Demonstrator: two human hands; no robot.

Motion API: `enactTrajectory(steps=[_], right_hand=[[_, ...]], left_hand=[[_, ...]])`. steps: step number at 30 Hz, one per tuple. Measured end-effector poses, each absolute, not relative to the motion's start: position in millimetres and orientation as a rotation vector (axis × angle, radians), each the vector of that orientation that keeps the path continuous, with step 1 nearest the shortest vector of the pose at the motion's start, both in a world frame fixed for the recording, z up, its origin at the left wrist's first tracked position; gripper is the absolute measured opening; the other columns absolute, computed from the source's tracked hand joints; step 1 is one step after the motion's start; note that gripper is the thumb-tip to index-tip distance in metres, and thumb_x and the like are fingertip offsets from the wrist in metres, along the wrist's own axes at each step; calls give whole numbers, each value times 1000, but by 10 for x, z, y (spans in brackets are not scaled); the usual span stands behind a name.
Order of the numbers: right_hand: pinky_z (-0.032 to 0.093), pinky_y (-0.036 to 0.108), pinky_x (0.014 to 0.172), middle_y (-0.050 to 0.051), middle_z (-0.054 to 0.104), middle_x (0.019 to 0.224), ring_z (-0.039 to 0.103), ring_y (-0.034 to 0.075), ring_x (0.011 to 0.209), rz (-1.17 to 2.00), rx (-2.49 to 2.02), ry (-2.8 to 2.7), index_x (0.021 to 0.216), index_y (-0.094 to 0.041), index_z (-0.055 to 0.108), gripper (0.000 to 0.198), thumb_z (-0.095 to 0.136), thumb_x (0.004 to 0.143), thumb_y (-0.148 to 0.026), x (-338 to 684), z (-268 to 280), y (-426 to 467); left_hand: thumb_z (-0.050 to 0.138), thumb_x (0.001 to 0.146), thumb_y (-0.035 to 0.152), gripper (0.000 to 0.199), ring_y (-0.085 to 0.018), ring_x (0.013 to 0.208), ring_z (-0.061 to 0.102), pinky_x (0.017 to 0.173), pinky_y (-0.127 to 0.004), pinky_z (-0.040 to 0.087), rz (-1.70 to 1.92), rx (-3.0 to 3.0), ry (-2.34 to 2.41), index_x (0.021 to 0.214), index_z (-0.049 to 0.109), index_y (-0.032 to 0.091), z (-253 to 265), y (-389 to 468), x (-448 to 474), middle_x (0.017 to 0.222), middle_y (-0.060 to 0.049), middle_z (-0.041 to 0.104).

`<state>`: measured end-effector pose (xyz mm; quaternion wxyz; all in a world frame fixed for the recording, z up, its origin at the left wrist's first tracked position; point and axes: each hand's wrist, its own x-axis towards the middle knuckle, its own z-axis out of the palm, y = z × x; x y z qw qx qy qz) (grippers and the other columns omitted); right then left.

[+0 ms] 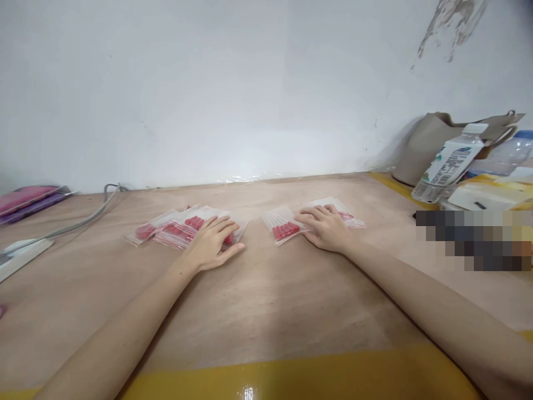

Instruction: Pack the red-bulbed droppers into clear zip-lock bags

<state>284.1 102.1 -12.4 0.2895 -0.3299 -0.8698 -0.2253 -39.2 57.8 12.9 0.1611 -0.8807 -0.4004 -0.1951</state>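
Note:
Several small clear zip bags point(175, 229) with red pieces inside lie overlapped in a pile left of centre. My left hand point(212, 240) rests on the right part of that pile, fingers stretched out and thumb apart. A second, smaller group of bags lies to the right. In its nearest bag point(285, 226) several red, rod-like pieces show side by side. My right hand point(327, 226) lies over this group with fingers spread, partly covering a bag point(347, 218) behind it. What exactly the red pieces are, I cannot tell.
A wood-patterned table point(241, 322) with a yellow front edge meets a white wall. Pink and purple packets point(31, 201), a grey cable point(89, 216) and a white strip point(27, 255) lie left. To the right stand a beige bag point(425, 147), a tilted plastic bottle point(449, 164) and a blurred-out dark patch.

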Motion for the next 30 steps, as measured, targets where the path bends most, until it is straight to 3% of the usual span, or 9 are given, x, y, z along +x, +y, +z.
enactTrajectory(steps=[4,8,13,17,23,30], right_hand=[[30,32,69,4,65,103,56,16,79,-705,-811,-2441,101,-25,63,27,46,84,-15,2675,-183,1089],[35,30,67,5,68,95,54,13,63,-804,-758,-2411,102,-18,63,31,39,85,-7,2728,-172,1196],[39,31,70,9,67,94,57,18,73,-844,-814,-2307,99,-16,64,23,47,82,-16,3206,-115,1237],[39,32,74,8,66,99,58,19,81,-783,-968,-2284,105,-18,61,27,46,83,-17,3544,-185,1122],[32,40,85,11,58,111,53,24,96,-667,-1040,-2209,116,-19,55,40,52,79,-34,3427,-162,840],[30,36,77,7,61,90,51,19,81,-653,-716,-2422,96,-20,62,22,50,81,-31,2759,-61,760]], left_hand=[[46,83,52,50,-30,118,44,106,-52,20,-316,-2554,-1193,115,55,15,108,569,-555,118,-12,57],[42,85,51,50,-30,121,41,104,-49,25,-335,-2573,-1247,117,54,14,26,556,-460,120,-13,55],[42,86,49,45,-28,106,52,89,-41,43,-538,-2545,-1437,112,56,15,-62,584,-26,118,-13,52],[45,86,46,39,-26,99,55,88,-39,44,-671,-2577,-1406,102,59,14,-136,686,395,107,-13,56],[47,85,40,42,-31,123,36,104,-49,25,-842,-2451,-1347,117,50,12,-209,721,739,123,-15,48],[53,82,31,47,-27,122,42,99,-44,38,-868,-2721,-1204,126,46,16,-112,597,196,132,-14,44]])
